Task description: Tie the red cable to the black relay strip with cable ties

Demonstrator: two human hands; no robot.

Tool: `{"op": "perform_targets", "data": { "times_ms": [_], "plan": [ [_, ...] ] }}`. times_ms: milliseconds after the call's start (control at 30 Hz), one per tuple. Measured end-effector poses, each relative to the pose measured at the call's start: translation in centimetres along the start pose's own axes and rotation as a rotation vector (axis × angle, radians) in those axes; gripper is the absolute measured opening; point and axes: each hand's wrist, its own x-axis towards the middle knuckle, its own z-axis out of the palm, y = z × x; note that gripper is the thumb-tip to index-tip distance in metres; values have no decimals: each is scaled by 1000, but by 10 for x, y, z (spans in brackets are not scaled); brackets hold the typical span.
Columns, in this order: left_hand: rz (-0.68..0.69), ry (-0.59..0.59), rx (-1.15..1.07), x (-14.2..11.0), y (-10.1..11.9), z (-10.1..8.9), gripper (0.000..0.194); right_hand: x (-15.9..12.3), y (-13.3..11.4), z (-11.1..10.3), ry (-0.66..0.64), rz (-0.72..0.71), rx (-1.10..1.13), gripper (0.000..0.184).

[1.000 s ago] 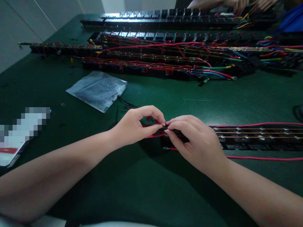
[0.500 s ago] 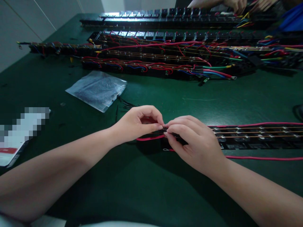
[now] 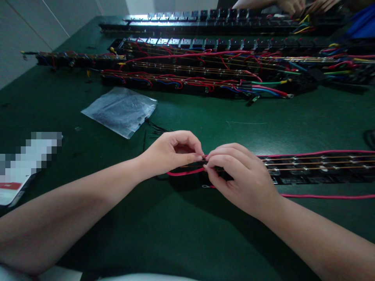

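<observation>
My left hand (image 3: 168, 154) and my right hand (image 3: 240, 177) meet fingertip to fingertip over the left end of a long black socket strip (image 3: 316, 171) lying on the green table (image 3: 187, 230). Both hands are closed in a pinch on a small dark piece and a red wire (image 3: 183, 172) at that end; I cannot make out the piece. The red wire loops under my left hand. Another red wire (image 3: 322, 196) trails along the strip's near side to a ring terminal (image 3: 204, 186) below my right fingers.
A clear plastic bag (image 3: 120, 111) of black cable ties lies to the upper left, with loose ties (image 3: 155, 130) beside it. Several wired socket strips (image 3: 193, 74) fill the far side of the table. Another person's hands (image 3: 290, 6) work at the top right. A paper packet (image 3: 17, 171) lies at the left.
My hands have stayed pinched together at the strip's end. The red wire loop under my left hand has slid out further to the left and lower.
</observation>
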Motion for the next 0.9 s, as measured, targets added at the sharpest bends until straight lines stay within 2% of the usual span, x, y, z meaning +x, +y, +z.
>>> {"op": "perform_targets", "data": {
  "times_ms": [900],
  "plan": [
    [17,-18,-24,-1,-1,-1,8,-2,0,1,22,57,20,15]
  ]
}}
